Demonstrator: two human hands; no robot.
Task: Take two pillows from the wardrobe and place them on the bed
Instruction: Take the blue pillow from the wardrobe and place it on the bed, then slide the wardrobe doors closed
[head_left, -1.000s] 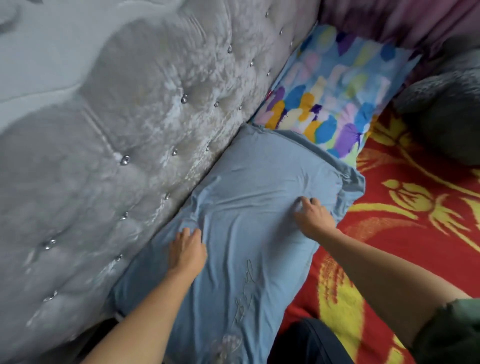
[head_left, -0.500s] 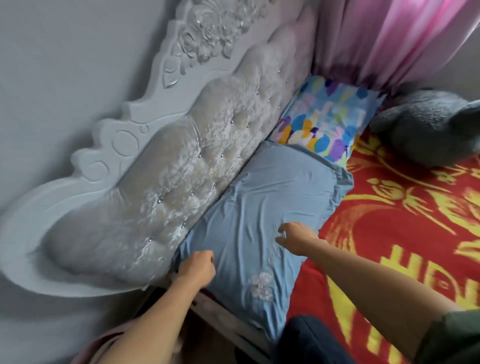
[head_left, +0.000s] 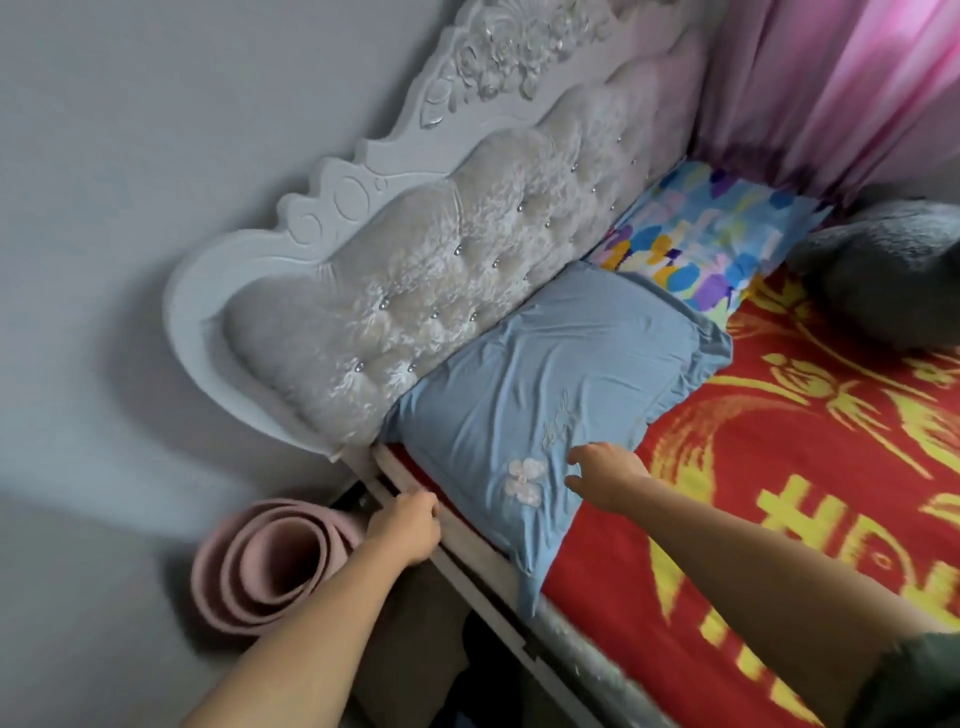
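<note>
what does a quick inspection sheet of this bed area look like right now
surface: bed under a red and yellow blanket.
job's things: blue pillow flat against the headboard, one corner hanging over the bed edge; patterned pillow beyond it by the curtain.
clutter: grey plush thing on the blanket.
grippers: left hand closed at the bed rail; right hand open, hovering at the blue pillow's near edge, contact unclear.
cables: nothing seen.
surroundings: rolled pink mat on the floor, grey wall.

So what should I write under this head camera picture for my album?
Blue pillow and patterned pillow lie by the headboard.
</note>
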